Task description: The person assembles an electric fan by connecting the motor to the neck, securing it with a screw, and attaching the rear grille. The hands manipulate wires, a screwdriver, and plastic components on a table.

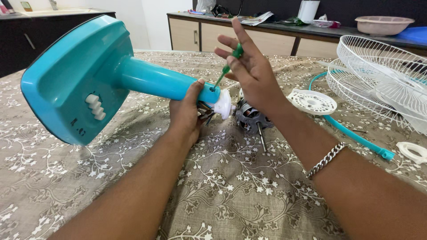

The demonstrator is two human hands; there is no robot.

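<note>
Above the bedspread [231, 186], left hand [186, 113] around fan stand [147, 80], right hand [251, 71] on screwdriver [229, 64].

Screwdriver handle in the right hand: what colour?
Green. The screwdriver in the right hand shows best in the head view.

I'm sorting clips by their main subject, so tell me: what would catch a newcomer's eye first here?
First, the big turquoise fan stand, tilted up at the left, its neck gripped by the left hand. Next, the right hand at centre, turning a green screwdriver into the neck's end, the bare motor just below. At the right edge, white wire fan guards lie on the floral cloth.
</note>
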